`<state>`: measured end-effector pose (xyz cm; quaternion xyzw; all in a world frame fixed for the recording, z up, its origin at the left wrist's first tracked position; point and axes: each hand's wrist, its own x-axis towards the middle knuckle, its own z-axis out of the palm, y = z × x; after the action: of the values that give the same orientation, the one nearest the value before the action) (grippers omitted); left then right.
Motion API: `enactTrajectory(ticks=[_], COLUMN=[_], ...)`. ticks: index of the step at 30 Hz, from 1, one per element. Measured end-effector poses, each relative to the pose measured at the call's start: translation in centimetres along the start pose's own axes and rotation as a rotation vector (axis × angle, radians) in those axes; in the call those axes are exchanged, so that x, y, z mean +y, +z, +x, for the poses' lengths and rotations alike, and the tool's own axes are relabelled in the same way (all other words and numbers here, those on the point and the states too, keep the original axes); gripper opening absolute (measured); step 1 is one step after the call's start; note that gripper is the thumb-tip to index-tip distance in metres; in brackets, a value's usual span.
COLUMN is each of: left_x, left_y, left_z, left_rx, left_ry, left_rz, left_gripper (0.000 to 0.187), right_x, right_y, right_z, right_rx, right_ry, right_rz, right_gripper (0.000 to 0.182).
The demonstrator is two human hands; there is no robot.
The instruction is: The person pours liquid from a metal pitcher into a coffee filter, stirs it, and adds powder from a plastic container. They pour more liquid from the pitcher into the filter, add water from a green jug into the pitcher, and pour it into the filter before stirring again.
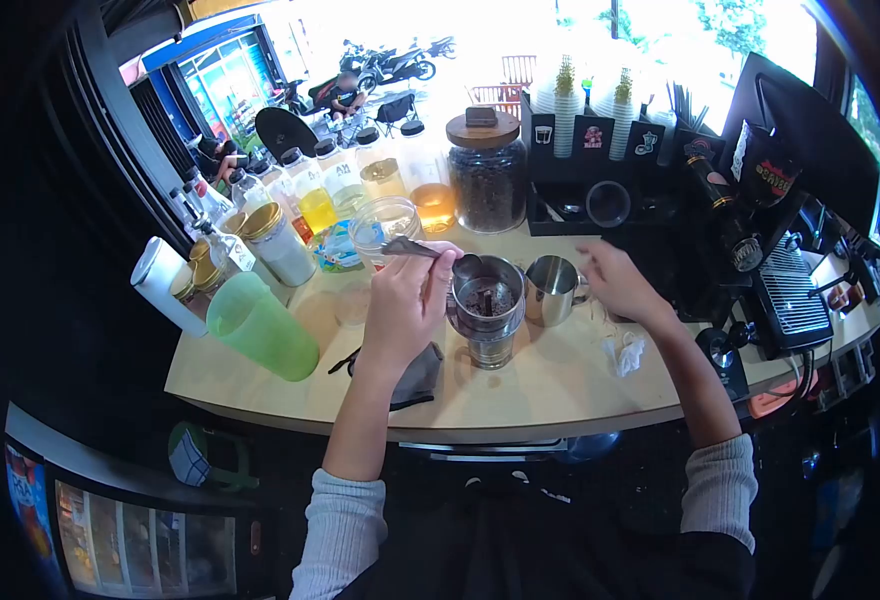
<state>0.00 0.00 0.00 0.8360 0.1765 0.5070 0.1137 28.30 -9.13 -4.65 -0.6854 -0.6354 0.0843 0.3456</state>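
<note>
Grey cloth (415,375) lies under left wrist. Left hand (405,300) curled shut on spoon (430,252), bowl end tipped over grinder (487,310) just right of knuckles; dark grounds or beans inside. Step looks like spooning or levelling coffee in grinder; next move needs steady wrist, spoon kept over rim. Right hand (615,282) half open, fingers loose, holding nothing, just beside steel pitcher (552,290). Bean jar (487,172) stands beyond both.

Left hand (407,300) holds spoon (410,247) over grinder (487,305); right hand (615,283) beside steel pitcher (551,290).
</note>
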Motion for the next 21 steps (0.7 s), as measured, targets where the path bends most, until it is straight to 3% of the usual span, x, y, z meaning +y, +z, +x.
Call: enactTrajectory(ticks=[2,5,6,12,21], left_x=[-0.1,0.0,0.0,0.0,0.5], left_y=[0.0,-0.4,-0.4,-0.4,-0.2], left_z=[0.0,-0.2,-0.2,-0.4,-0.3], left_rx=[0.038,0.042,0.043,0.053,0.07], left_ry=[-0.09,-0.14,-0.14,-0.259,-0.262], left_rz=[-0.104,-0.142,-0.141,-0.191,-0.24], left_gripper=[0.02,0.021,0.021,0.021,0.025], right_x=[2.6,2.8,2.7,5.0,-0.1], right_y=[1.2,2.3,2.1,3.6,-2.3], right_z=[-0.8,-2.1,-2.1,-2.7,0.1], right_rx=[-0.042,-0.037,-0.107,-0.081,0.023], right_ry=[0.043,0.135,0.254,0.191,0.048], right_rz=[0.0,0.103,0.082,0.607,0.659], right_gripper=[0.022,0.023,0.024,0.021,0.016])
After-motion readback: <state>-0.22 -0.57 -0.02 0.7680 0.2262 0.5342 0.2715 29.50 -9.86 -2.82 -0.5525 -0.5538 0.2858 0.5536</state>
